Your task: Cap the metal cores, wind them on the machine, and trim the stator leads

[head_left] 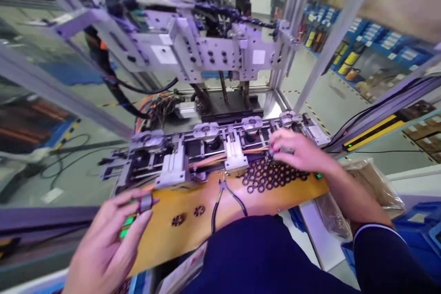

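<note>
Pliers [222, 186], handles splayed, lie on the smooth yellow board [160, 241] between two perforated discs [178, 219] and clustered dark rings [270, 175]. My left hand [106, 234] pinches a small grey cylinder [146, 202] by the board's left end; my right hand [298, 151] curls at the metal fixture [172, 168], grip unclear.

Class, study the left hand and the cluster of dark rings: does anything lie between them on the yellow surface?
Yes. The pliers lie on the yellow surface between the left hand and the dark rings; two separate round pieces lie nearer that hand.
</note>
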Available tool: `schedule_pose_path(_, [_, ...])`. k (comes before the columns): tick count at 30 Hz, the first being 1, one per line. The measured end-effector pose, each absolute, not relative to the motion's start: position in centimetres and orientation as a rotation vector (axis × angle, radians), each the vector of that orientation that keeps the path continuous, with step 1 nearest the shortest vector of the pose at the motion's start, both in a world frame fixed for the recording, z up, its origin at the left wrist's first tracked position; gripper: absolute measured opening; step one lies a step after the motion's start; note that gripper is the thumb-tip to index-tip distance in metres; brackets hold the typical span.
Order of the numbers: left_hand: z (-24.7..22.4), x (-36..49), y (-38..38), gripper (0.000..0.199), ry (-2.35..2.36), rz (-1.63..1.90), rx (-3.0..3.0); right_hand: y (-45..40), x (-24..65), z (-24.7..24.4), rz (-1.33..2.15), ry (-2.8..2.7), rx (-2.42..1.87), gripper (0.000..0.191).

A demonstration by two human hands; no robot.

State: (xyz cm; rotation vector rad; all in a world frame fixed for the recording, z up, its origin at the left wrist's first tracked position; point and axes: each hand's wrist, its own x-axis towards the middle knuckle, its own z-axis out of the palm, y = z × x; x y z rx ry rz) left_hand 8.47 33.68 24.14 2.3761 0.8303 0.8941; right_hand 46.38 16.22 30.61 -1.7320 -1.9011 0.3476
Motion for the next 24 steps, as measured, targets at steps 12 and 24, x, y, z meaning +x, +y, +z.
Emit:
schedule_pose_path(12, [10.4,2.9,28.5,0.023,0.954,0.585,2.491,22.4,24.4,12.9,0.403,-2.273,-1.491,0.003])
schedule_pose_path(24, [8.5,8.7,27.8,0.078,1.034,0.793,2.400,12.7,35.4,13.3,0.101,-1.745,-1.904,0.012])
